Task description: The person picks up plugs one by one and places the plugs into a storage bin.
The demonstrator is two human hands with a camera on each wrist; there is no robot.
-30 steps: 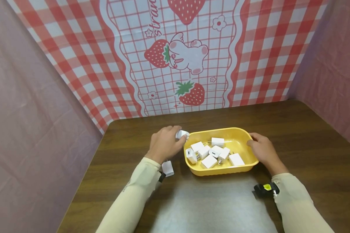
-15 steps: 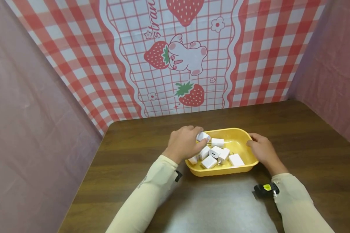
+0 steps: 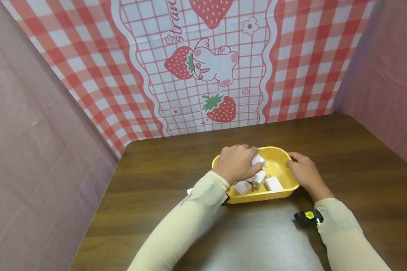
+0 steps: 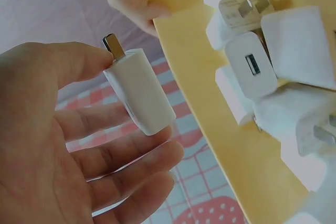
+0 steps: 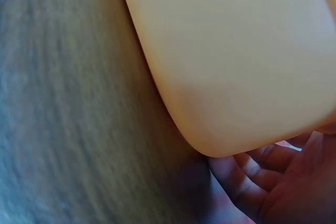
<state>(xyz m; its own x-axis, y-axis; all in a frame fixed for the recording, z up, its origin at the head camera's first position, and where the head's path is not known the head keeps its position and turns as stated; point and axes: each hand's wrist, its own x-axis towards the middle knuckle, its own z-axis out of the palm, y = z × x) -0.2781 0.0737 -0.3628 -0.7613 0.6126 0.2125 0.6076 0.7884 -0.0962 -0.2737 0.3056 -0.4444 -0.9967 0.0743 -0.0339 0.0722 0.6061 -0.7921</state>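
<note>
My left hand is over the yellow plastic tray, pinching a white USB wall charger between thumb and fingers. The metal prongs of that charger point up past the thumb in the left wrist view. Several more white chargers lie loose in the tray, some hidden behind the left hand. At the tray's right end, my right hand grips the rim, thumb over the edge. Its fingers show against the outer wall in the right wrist view.
One white charger lies on the wooden table, mostly covered by the left sleeve. A strawberry-print cloth hangs behind the table, with pink cloth at the sides.
The left hand has carried the pinched charger rightward, from beside the tray's left end to over its middle. The right hand and tray have stayed in place.
</note>
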